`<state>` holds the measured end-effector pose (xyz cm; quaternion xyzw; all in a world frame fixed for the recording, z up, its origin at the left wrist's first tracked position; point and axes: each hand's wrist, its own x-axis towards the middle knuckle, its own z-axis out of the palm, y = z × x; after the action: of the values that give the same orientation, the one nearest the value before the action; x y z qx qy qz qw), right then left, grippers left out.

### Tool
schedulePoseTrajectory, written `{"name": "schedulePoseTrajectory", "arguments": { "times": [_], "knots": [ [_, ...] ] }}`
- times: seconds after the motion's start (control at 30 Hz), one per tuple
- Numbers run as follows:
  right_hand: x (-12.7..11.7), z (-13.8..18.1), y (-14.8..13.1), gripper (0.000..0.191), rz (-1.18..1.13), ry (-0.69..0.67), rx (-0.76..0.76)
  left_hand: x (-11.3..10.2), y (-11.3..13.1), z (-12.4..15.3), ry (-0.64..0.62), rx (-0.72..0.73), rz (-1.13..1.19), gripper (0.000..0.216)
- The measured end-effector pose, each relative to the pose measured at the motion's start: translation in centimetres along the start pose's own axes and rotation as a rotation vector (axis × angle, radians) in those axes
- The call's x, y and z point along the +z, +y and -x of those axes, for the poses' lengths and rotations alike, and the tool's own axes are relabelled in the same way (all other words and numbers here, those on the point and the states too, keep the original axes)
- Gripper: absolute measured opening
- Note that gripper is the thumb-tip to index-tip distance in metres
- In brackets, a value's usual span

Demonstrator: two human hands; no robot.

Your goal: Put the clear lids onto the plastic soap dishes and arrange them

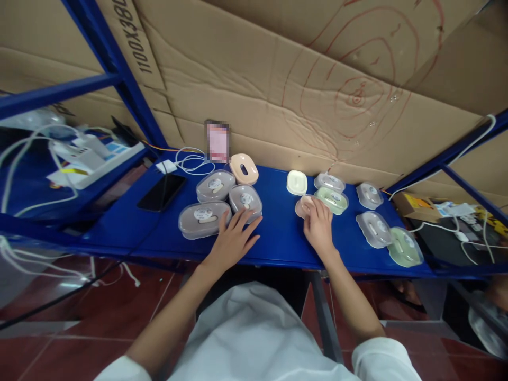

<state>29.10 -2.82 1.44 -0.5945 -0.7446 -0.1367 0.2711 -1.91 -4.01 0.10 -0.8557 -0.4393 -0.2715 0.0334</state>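
Note:
My left hand (235,237) lies flat and open on the blue shelf (278,233), its fingertips touching a lidded grey soap box (245,200). Two more lidded grey boxes (203,218) sit just left of it. My right hand (318,226) is curled over a small pink box part (302,205), gripping it. Beside that hand lie a green lidded box (332,200), a cream tray (297,182) and a peach tray (243,168).
Several more lidded boxes (373,228) lie along the shelf's right side. A black phone (162,191) and a white charger with coiled cable (190,160) sit at the left. Cardboard (301,84) backs the shelf. Cluttered neighbouring shelves stand at both sides.

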Motion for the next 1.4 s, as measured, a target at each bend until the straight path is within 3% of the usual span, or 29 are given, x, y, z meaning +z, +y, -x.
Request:
{"name": "schedulePoseTrajectory", "arguments": {
  "times": [0.17,0.33,0.5,0.7,0.93,1.1,1.27,1.4],
  "knots": [
    [2.5,-4.6,-3.1,0.048,-0.039,-0.204,-0.112,-0.8,-2.2,1.4,0.044,0.011,-0.077,0.04],
    [7.2,-9.4,-6.6,0.052,-0.054,-0.344,-0.204,-1.3,-4.5,2.0,0.132,-0.017,-0.106,0.031],
    [9.5,-11.0,-7.2,0.059,-0.019,-0.319,-0.087,-1.4,-5.3,2.3,0.194,-0.057,-0.074,0.021],
    [7.6,-10.6,-4.6,0.074,0.105,-0.338,0.202,-1.1,-3.1,2.1,0.266,0.029,0.067,0.022],
    [5.2,-10.5,-5.9,0.044,-0.084,-0.368,0.084,0.2,0.0,1.1,0.084,0.083,0.189,0.034],
    [4.3,-10.6,-7.6,0.043,-0.252,-0.323,-0.107,0.6,0.3,0.7,-0.141,0.089,0.2,0.059],
    [7.1,-14.0,-9.6,0.043,-0.287,-0.328,-0.363,0.3,0.4,0.5,-0.215,0.078,0.222,0.054],
    [10.0,-17.4,-11.5,0.053,-0.157,-0.393,-0.302,0.1,0.5,0.7,-0.176,0.033,0.203,0.047]
  ]
}}
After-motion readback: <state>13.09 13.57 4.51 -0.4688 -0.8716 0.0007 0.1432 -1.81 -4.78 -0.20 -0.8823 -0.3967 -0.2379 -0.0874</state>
